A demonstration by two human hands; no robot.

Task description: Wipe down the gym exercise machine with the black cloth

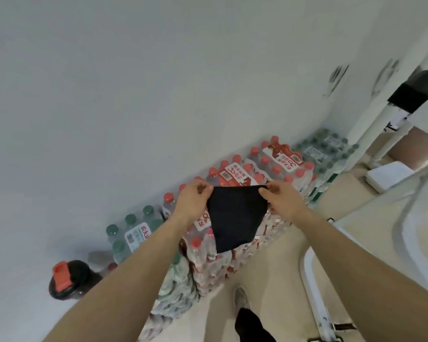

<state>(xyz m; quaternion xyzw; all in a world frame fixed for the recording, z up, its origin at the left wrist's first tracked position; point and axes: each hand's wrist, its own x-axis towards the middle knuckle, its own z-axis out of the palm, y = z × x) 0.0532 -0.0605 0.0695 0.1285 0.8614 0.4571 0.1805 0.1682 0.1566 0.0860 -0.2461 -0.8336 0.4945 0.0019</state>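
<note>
Holding the black cloth (pixel 235 218) up by its top corners, pinched in the left hand (pixel 194 197) and the right hand (pixel 278 197), above the water bottles (pixel 277 156). Could drop with a loose pinch.

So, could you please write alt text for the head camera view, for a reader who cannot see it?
The left hand and right hand pinch the top corners of a black cloth, holding it spread above wrapped packs of red-capped water bottles stacked against a white wall.
</note>
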